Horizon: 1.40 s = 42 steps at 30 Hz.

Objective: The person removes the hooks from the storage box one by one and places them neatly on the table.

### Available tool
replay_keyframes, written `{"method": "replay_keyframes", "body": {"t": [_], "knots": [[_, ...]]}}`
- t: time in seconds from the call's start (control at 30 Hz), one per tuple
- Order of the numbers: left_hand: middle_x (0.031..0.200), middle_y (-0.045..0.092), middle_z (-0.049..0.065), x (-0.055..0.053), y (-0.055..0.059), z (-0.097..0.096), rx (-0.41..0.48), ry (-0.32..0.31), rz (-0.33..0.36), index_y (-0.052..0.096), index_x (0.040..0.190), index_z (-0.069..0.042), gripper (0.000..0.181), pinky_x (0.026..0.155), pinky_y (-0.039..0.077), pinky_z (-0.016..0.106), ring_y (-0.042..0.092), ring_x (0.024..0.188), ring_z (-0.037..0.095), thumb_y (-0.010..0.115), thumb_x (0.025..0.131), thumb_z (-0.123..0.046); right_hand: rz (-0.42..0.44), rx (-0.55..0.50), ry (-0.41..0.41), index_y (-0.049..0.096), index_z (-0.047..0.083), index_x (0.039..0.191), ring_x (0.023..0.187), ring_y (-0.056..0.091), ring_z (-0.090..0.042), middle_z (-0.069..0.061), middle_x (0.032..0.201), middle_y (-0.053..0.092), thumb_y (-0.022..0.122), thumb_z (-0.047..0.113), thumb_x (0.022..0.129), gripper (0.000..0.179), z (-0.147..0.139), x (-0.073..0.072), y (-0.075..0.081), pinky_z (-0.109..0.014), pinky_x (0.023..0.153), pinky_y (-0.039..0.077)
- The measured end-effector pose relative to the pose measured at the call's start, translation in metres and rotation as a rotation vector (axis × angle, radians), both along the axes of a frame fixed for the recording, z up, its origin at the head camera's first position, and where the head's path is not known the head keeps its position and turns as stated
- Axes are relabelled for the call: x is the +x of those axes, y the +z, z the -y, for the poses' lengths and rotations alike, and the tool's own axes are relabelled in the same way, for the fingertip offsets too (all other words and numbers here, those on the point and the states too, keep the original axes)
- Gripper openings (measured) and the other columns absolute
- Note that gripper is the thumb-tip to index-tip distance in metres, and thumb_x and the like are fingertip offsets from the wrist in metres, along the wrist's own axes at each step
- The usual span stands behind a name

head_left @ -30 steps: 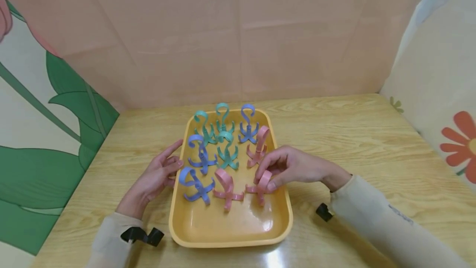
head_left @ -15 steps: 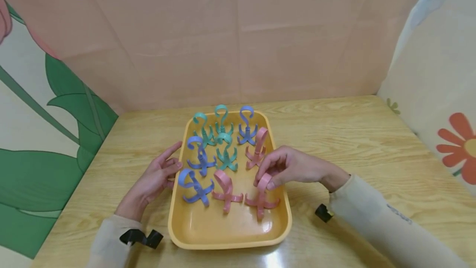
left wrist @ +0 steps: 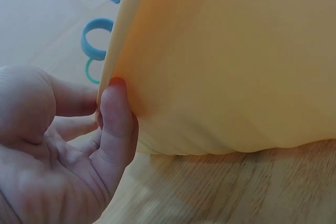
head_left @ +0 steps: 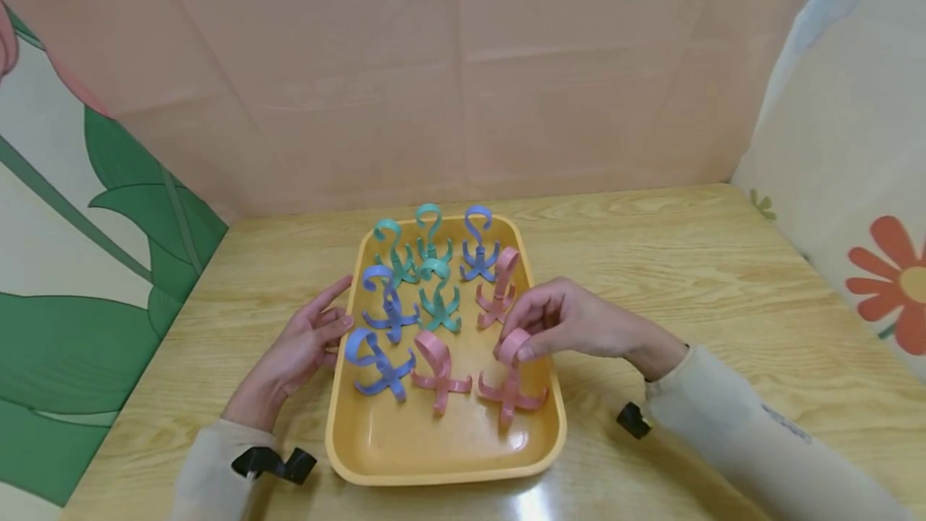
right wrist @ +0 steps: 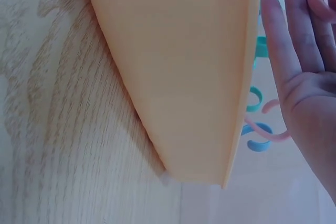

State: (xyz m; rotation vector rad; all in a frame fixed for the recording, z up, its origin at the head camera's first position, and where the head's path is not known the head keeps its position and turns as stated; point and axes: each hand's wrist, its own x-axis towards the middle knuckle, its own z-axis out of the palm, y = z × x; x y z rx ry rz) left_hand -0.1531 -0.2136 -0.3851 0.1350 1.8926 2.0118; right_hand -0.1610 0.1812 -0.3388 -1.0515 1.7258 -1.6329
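Note:
In the head view, my right hand (head_left: 582, 324) pinches the curled top of a pink four-pronged hanging hook (head_left: 510, 392) near the front right of a yellow tray (head_left: 441, 477). My left hand (head_left: 297, 356) holds the tray's left rim. The left wrist view shows the thumb and fingers of this hand (left wrist: 63, 166) on both sides of the rim. Beside the held hook stands a second pink hook (head_left: 441, 380). A third pink hook (head_left: 495, 304) stands behind, close to the right wall. In the right wrist view, my right hand (right wrist: 315, 93) is partly cut off.
Violet-blue hooks (head_left: 387, 372) stand along the tray's left side, and another violet-blue hook (head_left: 479, 256) at the back right. Green hooks (head_left: 441, 312) stand in the middle and back. The tray lies on a wood-grain table (head_left: 687, 264); a pink backdrop (head_left: 463, 87) rises behind.
The pink hook in my right hand has shifted slightly toward the tray's front, and more of its prongs show. My left hand keeps its hold on the rim.

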Motion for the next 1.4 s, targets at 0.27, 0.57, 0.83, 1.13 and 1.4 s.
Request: {"method": "replay_keyframes", "body": {"t": [0.27, 0.57, 0.83, 1.13, 1.4], "knots": [[0.097, 0.058, 0.006, 0.000, -0.001, 0.000, 0.013, -0.003, -0.010, 0.015, 0.163, -0.016, 0.066, 0.061, 0.060, 0.033, 0.068, 0.080, 0.018, 0.047, 0.106, -0.005, -0.082, -0.066, -0.100, 0.068, -0.005, 0.107, 0.088, 0.071, -0.020, -0.015, 0.103, 0.074, 0.072, -0.007, 0.088, 0.019, 0.001, 0.007, 0.008, -0.031, 0.075, 0.060], [0.098, 0.059, 0.006, 0.000, -0.001, -0.001, 0.022, -0.003, -0.009, 0.014, 0.163, -0.015, 0.067, 0.062, 0.061, 0.034, 0.068, 0.079, 0.017, 0.048, 0.105, -0.005, -0.080, -0.122, -0.255, 0.071, -0.001, 0.105, 0.092, 0.072, -0.026, -0.017, 0.102, 0.074, 0.072, -0.004, 0.090, 0.015, 0.003, 0.017, 0.026, -0.037, 0.081, 0.060], [0.098, 0.059, 0.006, 0.000, -0.001, -0.001, 0.010, 0.004, -0.005, 0.015, 0.163, -0.016, 0.066, 0.063, 0.061, 0.034, 0.068, 0.080, 0.018, 0.047, 0.106, -0.006, -0.111, -0.119, -0.408, 0.072, 0.003, 0.108, 0.090, 0.071, -0.021, -0.011, 0.099, 0.075, 0.070, -0.005, 0.091, 0.019, -0.005, 0.021, 0.038, -0.036, 0.082, 0.060], [0.098, 0.059, 0.006, 0.001, 0.000, -0.002, 0.004, 0.012, 0.003, 0.015, 0.163, -0.016, 0.066, 0.063, 0.061, 0.035, 0.068, 0.080, 0.018, 0.048, 0.106, -0.006, -0.124, -0.143, -0.459, 0.070, 0.000, 0.110, 0.090, 0.072, -0.021, -0.011, 0.101, 0.075, 0.067, -0.008, 0.092, 0.020, -0.020, 0.023, 0.048, -0.034, 0.085, 0.058], [0.096, 0.058, 0.004, 0.002, 0.000, -0.001, 0.012, 0.013, -0.003, 0.016, 0.162, -0.015, 0.066, 0.064, 0.061, 0.035, 0.068, 0.079, 0.016, 0.049, 0.105, -0.006, -0.077, -0.159, -0.516, 0.067, -0.005, 0.110, 0.096, 0.071, -0.024, -0.014, 0.106, 0.074, 0.065, -0.010, 0.093, 0.018, -0.039, 0.018, 0.050, -0.034, 0.088, 0.057]]}}
